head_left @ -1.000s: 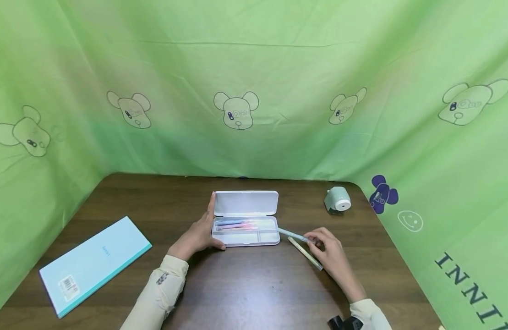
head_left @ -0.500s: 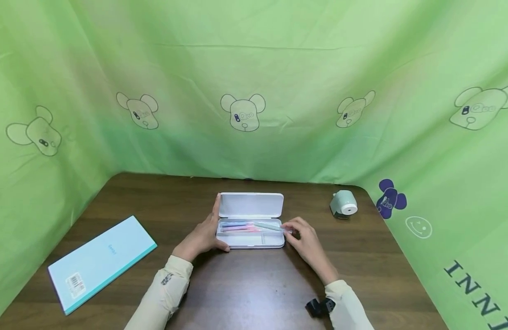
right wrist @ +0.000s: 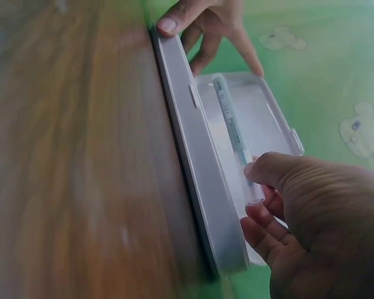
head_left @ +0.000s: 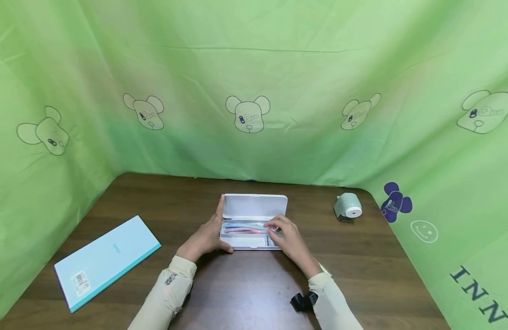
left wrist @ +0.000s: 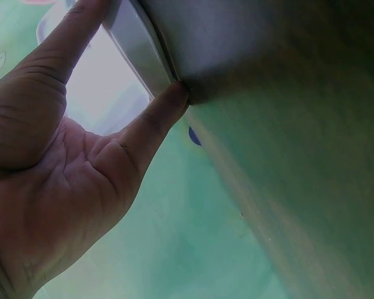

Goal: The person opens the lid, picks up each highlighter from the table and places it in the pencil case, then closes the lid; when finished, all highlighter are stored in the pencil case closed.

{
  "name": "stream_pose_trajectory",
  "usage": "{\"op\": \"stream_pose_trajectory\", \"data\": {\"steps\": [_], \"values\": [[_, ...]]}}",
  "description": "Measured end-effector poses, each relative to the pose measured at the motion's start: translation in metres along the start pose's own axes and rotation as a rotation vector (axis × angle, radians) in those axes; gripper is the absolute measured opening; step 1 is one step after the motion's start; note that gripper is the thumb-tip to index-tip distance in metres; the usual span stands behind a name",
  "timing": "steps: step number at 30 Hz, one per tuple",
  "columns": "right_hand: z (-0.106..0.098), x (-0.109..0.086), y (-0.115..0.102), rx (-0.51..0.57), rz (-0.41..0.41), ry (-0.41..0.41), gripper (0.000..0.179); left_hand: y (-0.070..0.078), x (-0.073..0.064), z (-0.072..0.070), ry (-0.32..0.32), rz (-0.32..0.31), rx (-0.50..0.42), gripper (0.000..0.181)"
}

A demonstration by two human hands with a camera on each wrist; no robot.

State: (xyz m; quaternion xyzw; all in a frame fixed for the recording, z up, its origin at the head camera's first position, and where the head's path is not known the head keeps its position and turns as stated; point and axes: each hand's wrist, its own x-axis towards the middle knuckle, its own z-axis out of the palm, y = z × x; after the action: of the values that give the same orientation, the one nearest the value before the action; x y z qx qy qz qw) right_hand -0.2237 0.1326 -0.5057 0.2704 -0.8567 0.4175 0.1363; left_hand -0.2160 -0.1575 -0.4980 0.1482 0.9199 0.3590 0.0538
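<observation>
A white pencil case (head_left: pixel 241 242) stands with its lid (head_left: pixel 255 205) raised, and several pastel pens (head_left: pixel 240 228) lie in its rear compartment. My left hand (head_left: pixel 207 236) spans the left end. Its thumb touches the near corner and a straight finger rests against the lid's side. Between right thumb and fingers I pinch a pale blue-green pen (right wrist: pixel 231 121) near its clear end, over the rear compartment. In the head view my right hand (head_left: pixel 290 240) hides part of that pen and of the case's right end. On the table, a pale yellow pen (head_left: pixel 325 270) is mostly covered by my wrist.
To the left lies a light blue notebook-like item (head_left: pixel 107 261) with a barcode label. A mint-green pencil sharpener (head_left: pixel 347 206) stands at the back right. Green printed cloth (head_left: pixel 245 156) rises behind the brown table (head_left: pixel 237 293).
My right hand has carried the blue-green pen leftward from beside the case to over its compartment. My left hand stays at the case's left end. The head view has shifted slightly.
</observation>
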Motion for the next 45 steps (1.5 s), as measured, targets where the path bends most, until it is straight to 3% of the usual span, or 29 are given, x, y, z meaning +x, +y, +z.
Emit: {"op": "stream_pose_trajectory", "data": {"steps": [7, 15, 22, 29, 36, 41, 45], "values": [[0.012, 0.011, -0.003, -0.018, -0.023, -0.035, 0.017, 0.030, -0.011, -0.011, -0.018, -0.042, -0.037, 0.159], [0.016, 0.015, -0.007, -0.058, -0.003, -0.037, 0.036, 0.032, -0.013, -0.014, -0.021, -0.071, -0.004, 0.159], [0.008, 0.009, -0.011, -0.082, -0.046, 0.044, 0.023, 0.030, -0.013, -0.014, -0.017, -0.064, -0.007, 0.159], [-0.017, -0.015, -0.002, -0.137, -0.020, 0.108, 0.021, 0.032, -0.014, -0.014, -0.014, -0.053, -0.010, 0.158], [-0.062, -0.051, 0.009, -0.206, 0.128, 0.092, 0.025, 0.032, -0.013, -0.016, -0.011, -0.056, -0.011, 0.160], [-0.091, -0.078, 0.015, -0.241, 0.112, 0.126, 0.026, 0.031, -0.013, -0.016, -0.011, -0.057, -0.001, 0.162], [-0.105, -0.100, 0.017, -0.196, 0.147, 0.130, 0.025, 0.028, -0.011, -0.014, -0.023, -0.053, -0.010, 0.163]]}}
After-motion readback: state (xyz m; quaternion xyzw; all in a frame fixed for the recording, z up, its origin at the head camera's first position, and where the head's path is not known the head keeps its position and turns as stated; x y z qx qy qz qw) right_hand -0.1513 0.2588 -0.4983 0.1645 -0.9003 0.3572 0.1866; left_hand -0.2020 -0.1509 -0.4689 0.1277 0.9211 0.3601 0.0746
